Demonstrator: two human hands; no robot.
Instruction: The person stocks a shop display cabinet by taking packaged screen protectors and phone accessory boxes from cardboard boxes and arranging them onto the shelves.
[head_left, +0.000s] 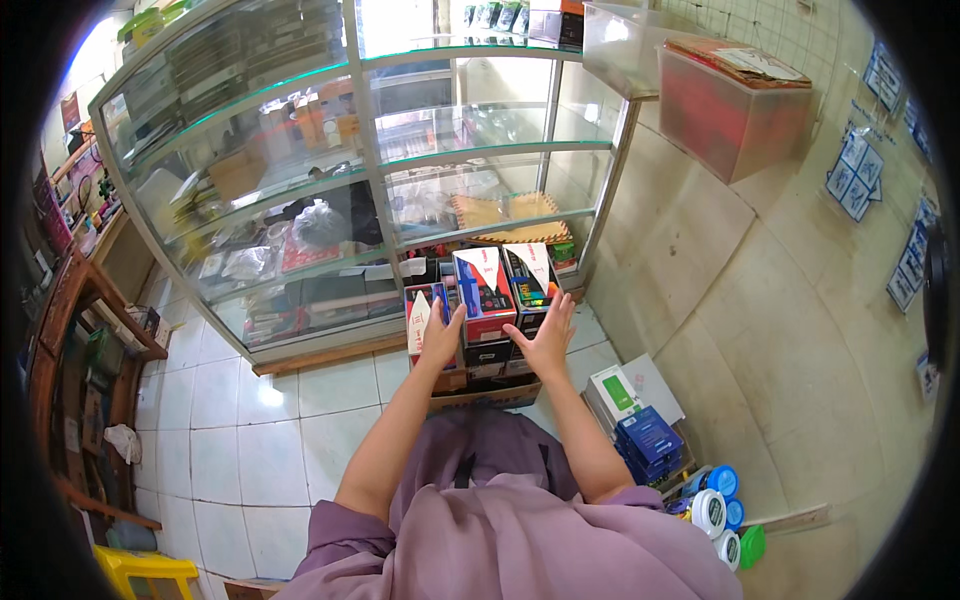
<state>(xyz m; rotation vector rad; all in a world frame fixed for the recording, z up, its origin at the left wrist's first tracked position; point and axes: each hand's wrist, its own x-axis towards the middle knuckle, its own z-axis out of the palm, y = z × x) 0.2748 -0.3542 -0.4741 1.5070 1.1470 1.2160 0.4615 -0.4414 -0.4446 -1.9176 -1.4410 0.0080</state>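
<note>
Small printed boxes are stacked in front of the glass cabinet. My left hand (441, 336) rests over the lower red and blue box (417, 319) at the left, its thumb by the side of the red and black box (487, 300) in the middle. My right hand (546, 339) has its fingers spread, at the near end of the black box (529, 281) on the right. Whether the palms press on the boxes cannot be told. White paper pieces with handwritten marks lie on the three top boxes. Beneath the stack, a cardboard carton (484, 400) shows its near side.
A glass display cabinet (487, 154) with filled shelves stands ahead. White and blue boxes (649, 435) and lidded tubs (709, 511) are on the right by the wall. A wooden shelf unit (112, 315) stands left, a yellow plastic stool (146, 564) lower left.
</note>
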